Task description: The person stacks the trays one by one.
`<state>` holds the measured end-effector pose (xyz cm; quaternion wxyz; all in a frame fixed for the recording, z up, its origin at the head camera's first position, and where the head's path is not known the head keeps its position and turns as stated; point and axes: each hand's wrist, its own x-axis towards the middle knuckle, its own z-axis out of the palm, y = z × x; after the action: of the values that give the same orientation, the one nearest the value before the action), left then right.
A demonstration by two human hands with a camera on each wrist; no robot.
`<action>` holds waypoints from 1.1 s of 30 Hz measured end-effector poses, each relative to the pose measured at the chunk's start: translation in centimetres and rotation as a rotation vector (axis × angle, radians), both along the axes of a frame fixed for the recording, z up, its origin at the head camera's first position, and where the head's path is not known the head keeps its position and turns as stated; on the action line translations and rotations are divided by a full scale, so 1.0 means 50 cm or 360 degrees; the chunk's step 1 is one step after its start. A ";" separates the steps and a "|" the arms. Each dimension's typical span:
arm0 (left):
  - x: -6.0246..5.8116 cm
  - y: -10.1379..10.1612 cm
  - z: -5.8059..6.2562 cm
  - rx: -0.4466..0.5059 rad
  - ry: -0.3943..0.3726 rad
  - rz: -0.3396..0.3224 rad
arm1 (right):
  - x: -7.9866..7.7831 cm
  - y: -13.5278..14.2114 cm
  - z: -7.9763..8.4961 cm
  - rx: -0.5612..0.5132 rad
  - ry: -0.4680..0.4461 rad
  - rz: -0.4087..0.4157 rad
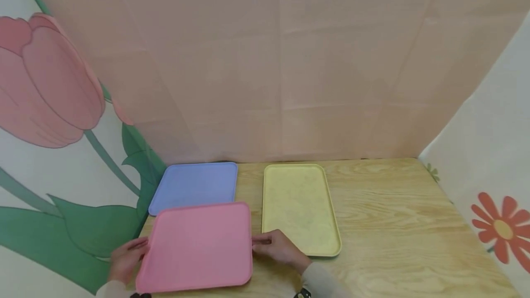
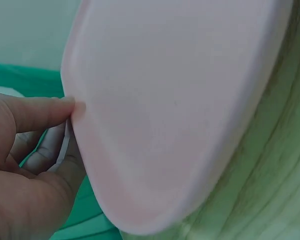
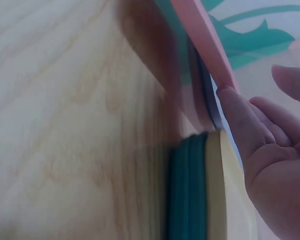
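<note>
While fingers (image 3: 240, 120) flank it, the pink tray (image 1: 198, 247) touches them

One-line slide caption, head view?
Left hand pinches a pink tray, right hand touching its opposite edge; blue tray behind, yellow tray to the right.

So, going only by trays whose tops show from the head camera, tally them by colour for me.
Blue tray: 1
Pink tray: 1
Yellow tray: 1
Total: 3, leaving out the teal edges below the yellow one in the right wrist view, too blurred to count.
</note>
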<state>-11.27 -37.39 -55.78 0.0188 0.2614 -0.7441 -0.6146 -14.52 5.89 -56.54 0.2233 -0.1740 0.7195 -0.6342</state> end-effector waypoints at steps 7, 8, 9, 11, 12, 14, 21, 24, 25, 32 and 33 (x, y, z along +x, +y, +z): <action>-0.021 0.030 -0.003 -0.0046 -0.0009 0.0023 | -0.007 0.032 0.008 -0.0087 -0.0004 -0.0012; -0.023 0.034 -0.003 -0.0059 -0.0006 0.0012 | -0.007 0.037 0.010 -0.0098 -0.0026 -0.0022; -0.025 0.037 -0.003 -0.0064 -0.0001 0.0003 | -0.008 0.041 0.011 -0.0105 -0.0046 -0.0035; -0.028 0.045 -0.002 -0.0062 0.0012 -0.0019 | -0.008 0.050 0.013 -0.0080 -0.0045 -0.0068; -0.030 0.049 -0.001 -0.0068 0.0014 -0.0033 | -0.008 0.055 0.014 -0.0062 -0.0036 -0.0083; -0.032 0.056 0.000 -0.0065 0.0016 -0.0056 | -0.009 0.064 0.016 -0.0005 0.0005 -0.0117; -0.041 0.087 0.009 -0.0010 0.0024 -0.0110 | -0.019 0.097 0.016 0.0046 0.0028 -0.0171; -0.049 0.103 0.012 0.0023 0.0035 -0.0115 | -0.025 0.115 0.014 0.0025 -0.0024 -0.0196; -0.052 0.110 0.013 0.0028 0.0042 -0.0120 | -0.027 0.122 0.014 0.0018 -0.0042 -0.0205; -0.071 0.160 0.017 -0.0048 0.0035 -0.0155 | -0.035 0.175 0.014 -0.0005 -0.0094 -0.0282; -0.073 0.167 0.017 -0.0062 0.0034 -0.0158 | -0.036 0.182 0.013 -0.0003 -0.0090 -0.0289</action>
<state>-14.94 -29.02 -54.94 0.0013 0.2172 -0.7677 -0.6029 -16.31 14.99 -55.87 0.1850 -0.0903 0.7250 -0.6572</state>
